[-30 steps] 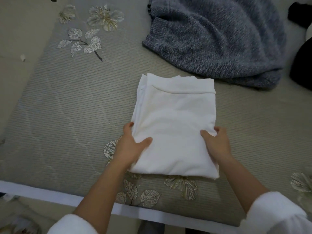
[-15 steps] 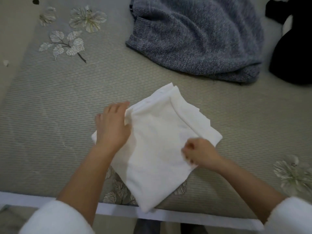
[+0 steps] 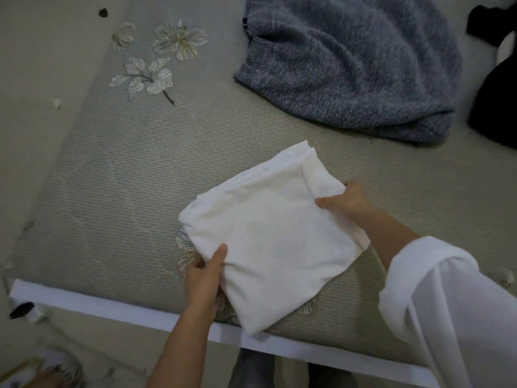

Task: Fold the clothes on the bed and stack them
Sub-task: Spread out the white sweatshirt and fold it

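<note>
As left hand (image 3: 202, 278) grips white garment (image 3: 274, 236) | right hand (image 3: 347, 201) pinches corner

The folded garment (image 3: 268, 236) lies on the bed (image 3: 117, 175) near its front edge, the sweater (image 3: 352, 65) behind it.

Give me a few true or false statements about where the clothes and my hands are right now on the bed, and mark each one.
1. The left hand and the right hand both grip the white garment, which is folded. True.
2. The grey-blue sweater sits neatly folded on top of the white garment. False: it lies rumpled farther up the bed, apart from the white garment.
3. A black garment lies at the right edge of the view, beside the grey-blue sweater. True.
4. The left hand is empty. False: it grips the white garment's near-left edge, thumb on top.
</note>
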### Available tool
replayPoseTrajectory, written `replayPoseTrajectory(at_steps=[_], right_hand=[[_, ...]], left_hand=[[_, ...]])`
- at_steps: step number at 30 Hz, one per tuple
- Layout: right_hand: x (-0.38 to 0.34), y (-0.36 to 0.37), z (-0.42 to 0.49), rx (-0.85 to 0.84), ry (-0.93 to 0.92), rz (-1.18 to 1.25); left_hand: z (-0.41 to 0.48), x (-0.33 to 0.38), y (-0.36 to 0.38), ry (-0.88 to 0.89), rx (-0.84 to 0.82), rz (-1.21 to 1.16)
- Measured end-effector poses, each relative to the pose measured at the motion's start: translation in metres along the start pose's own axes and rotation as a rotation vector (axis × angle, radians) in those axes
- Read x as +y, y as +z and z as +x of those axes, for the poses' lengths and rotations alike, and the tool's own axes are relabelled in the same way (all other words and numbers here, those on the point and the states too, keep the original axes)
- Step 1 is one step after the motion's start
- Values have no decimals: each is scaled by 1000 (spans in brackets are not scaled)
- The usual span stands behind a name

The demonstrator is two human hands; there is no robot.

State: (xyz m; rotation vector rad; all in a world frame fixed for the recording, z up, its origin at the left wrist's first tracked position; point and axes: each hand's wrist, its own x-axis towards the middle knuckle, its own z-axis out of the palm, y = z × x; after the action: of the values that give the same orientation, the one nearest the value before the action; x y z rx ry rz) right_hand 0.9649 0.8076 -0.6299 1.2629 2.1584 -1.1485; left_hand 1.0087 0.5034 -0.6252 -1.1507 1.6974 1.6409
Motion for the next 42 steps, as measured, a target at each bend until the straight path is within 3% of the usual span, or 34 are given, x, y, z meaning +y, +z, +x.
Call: replayPoseTrajectory(at_steps=[3, 6, 10, 16, 27, 34, 42], right_hand=[[-3, -16, -11, -121, 110, -3], [3, -29, -30, -168, 89, -29], [28, -39, -65, -129, -29, 84], [72, -90, -111, -22, 34, 253], [190, -252, -209, 314, 214, 718], [287, -316, -242, 516, 314, 1025], [402, -393, -209, 640, 458, 1296]], left_hand=[[-4, 10, 0, -102, -79, -3], [-15, 18, 1, -22, -61, 109], [-39, 27, 10, 104, -59, 181], [-82, 48, 58, 204, -207, 345], [-202, 59, 239, 395, -650, 742], [-296, 4, 367, 577, -857, 1008], [-374, -87, 532, 786, -977, 1193]])
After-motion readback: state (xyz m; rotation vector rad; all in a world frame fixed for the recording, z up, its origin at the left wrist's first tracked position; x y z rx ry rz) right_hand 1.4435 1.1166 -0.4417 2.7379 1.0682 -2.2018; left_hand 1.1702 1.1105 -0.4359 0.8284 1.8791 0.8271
